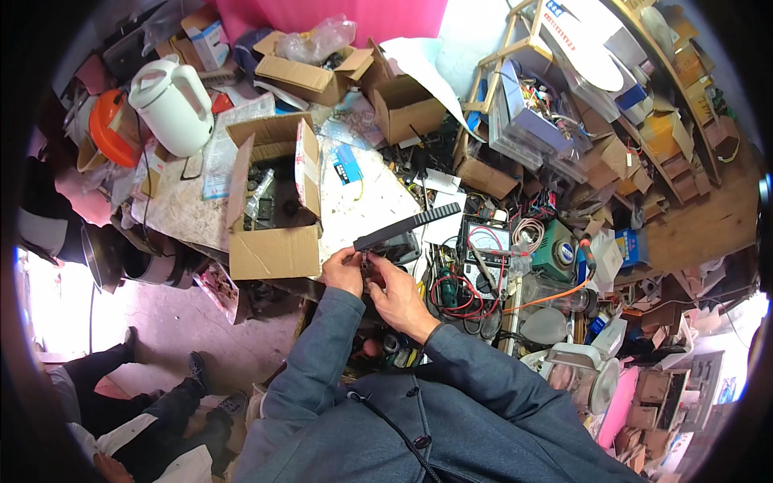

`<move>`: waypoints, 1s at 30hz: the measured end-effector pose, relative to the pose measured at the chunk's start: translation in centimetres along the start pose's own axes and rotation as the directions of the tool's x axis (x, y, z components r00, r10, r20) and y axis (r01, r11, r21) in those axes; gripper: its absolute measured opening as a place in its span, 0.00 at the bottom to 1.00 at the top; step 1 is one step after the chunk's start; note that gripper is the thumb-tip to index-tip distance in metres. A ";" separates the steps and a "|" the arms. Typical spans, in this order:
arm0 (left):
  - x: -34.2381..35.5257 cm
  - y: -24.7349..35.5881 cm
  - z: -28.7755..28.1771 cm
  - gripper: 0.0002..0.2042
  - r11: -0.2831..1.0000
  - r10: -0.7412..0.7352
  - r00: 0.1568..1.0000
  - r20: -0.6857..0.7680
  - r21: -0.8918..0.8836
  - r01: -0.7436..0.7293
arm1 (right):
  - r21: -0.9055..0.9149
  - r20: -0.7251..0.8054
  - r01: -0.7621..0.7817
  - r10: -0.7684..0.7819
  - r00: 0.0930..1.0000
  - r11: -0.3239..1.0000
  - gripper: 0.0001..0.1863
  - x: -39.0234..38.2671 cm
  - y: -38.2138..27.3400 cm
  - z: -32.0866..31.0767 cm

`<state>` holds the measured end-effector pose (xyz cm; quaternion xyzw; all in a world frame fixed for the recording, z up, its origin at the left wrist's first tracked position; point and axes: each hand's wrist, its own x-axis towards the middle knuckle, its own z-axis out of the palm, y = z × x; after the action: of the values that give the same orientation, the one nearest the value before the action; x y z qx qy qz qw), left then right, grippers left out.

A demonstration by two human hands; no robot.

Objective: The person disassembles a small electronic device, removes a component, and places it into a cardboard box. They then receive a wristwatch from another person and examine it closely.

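Note:
My left hand and my right hand meet at the front edge of the bench, their fingertips closed around a small metal part, too small to make out. Just above them a long black ridged bar slants up to the right, its lower end at my fingers; whether I grip it too, I cannot tell. A dark object lies under the bar. An open cardboard box with dark parts inside stands left of my hands. A meter with red leads lies to the right.
A white kettle, boxes, wooden shelves with plastic trays and a green soldering station with an orange-corded iron crowd the bench. At lower left, other people's dark-trousered legs are on the floor beside me.

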<state>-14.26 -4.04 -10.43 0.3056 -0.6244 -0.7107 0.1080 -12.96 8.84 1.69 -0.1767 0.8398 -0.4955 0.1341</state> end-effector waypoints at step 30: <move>-0.1 -0.7 0.4 0.04 0.982 0.080 0.996 -0.042 0.177 -0.072 | -0.688 0.454 0.595 -0.394 0.799 0.415 0.12 7.5 -7.6 -10.0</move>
<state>-14.20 -3.53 -11.07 0.3071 -0.6928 -0.6408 0.1230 -22.53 10.10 12.72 -0.5124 0.8568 -0.0534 -0.0217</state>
